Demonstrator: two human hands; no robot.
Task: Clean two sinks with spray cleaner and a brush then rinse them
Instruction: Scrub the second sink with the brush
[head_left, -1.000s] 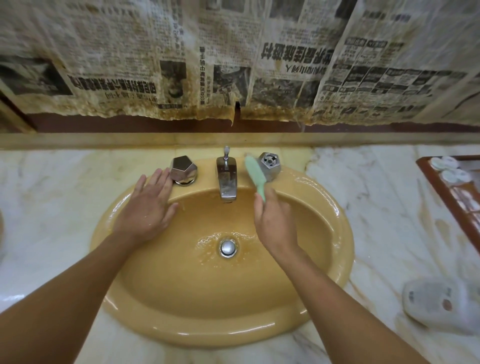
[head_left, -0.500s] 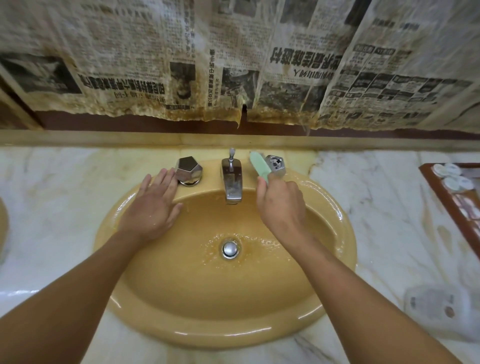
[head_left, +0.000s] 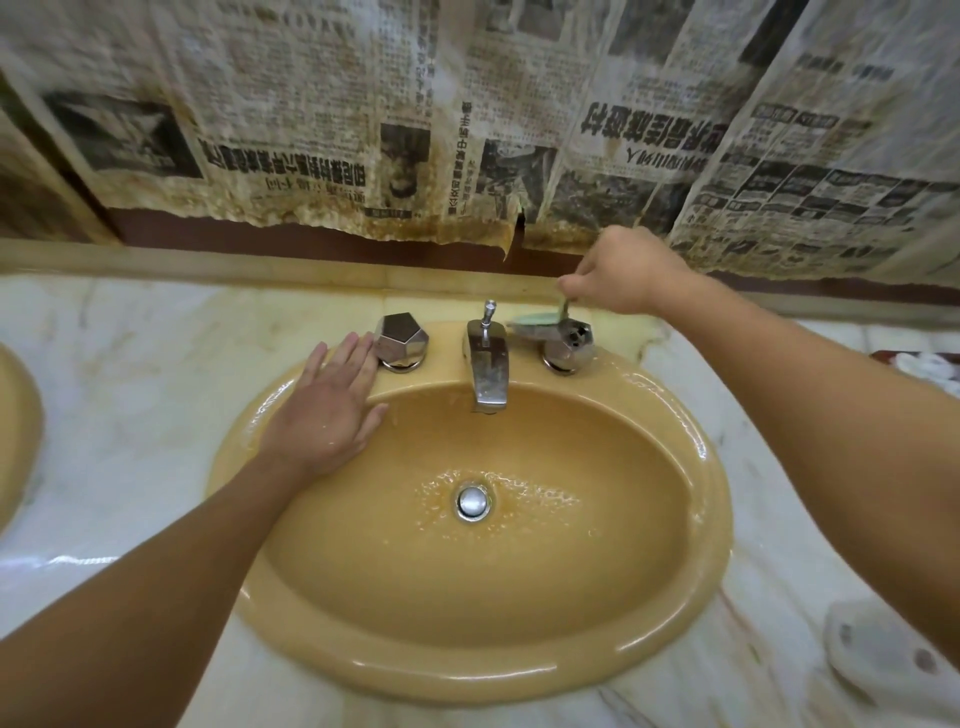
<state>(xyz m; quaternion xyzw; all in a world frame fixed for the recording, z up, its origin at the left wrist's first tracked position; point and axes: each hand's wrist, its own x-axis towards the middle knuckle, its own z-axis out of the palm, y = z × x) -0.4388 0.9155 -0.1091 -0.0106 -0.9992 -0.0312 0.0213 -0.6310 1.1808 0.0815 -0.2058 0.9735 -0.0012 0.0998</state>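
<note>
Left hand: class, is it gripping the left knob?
No; the left hand lies flat on the sink rim, fingers straight, none curled round the left knob.

Both bare arms extend forward: the left hand (head_left: 324, 410) lies flat, fingers straight; the right hand (head_left: 623, 278), raised, pinches a brush (head_left: 535, 319).

Drain (head_left: 471, 501) in sink (head_left: 719, 467), faucet (head_left: 487, 364) behind
</note>
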